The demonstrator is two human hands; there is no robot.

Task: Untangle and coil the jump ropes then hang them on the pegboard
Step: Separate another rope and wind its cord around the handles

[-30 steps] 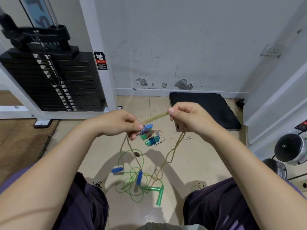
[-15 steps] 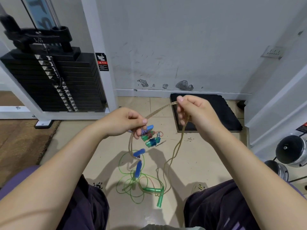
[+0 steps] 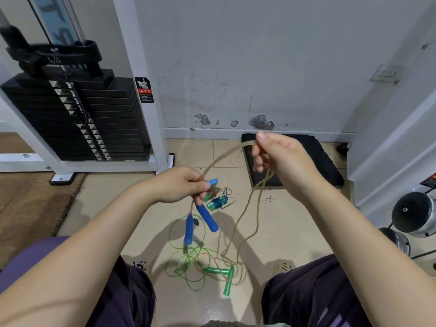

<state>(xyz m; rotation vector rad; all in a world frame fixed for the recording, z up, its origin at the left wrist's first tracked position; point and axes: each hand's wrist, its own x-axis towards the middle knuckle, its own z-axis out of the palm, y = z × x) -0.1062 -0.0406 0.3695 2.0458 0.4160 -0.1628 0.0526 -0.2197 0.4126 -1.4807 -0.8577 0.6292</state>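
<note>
Tan jump rope [image 3: 226, 154] pinched in both grips, left hand [image 3: 181, 185] and right hand [image 3: 280, 154]; no legible writing.

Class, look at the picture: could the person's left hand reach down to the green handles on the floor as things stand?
Probably not at once. The left hand already grips the tan rope and a blue handle. The green handles lie uncovered on the floor between the knees, so the path looks free once it lets go.

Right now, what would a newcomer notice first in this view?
Centre frame, the left hand and right hand stretch a tan braided jump rope between them, its two blue plastic handles dangling below the left. Beneath, a tangled translucent green jump rope lies on the beige tiled floor.
</note>
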